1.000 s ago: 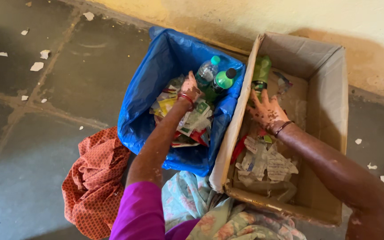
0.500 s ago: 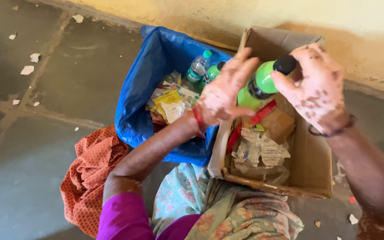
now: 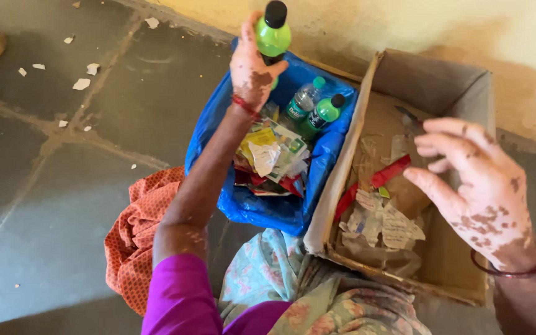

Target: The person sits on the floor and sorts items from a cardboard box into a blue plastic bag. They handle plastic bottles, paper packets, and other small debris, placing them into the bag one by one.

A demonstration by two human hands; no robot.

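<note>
Left hand point(image 3: 252, 68) grips green bottle point(image 3: 272, 32) (black cap up) at 12 o'clock over blue-lined bin point(image 3: 218, 124). Right hand point(image 3: 476, 186) open, empty, above cardboard box point(image 3: 460, 99).

L hand point(image 3: 252, 74) grips green bottle point(image 3: 272, 34) over blue bag point(image 3: 218, 118).

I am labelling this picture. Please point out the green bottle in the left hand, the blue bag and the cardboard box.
green bottle point(image 3: 272, 36), head view, on its green shoulder.
blue bag point(image 3: 209, 133), head view, on its left wall.
cardboard box point(image 3: 476, 102), head view, on its right wall.
</note>
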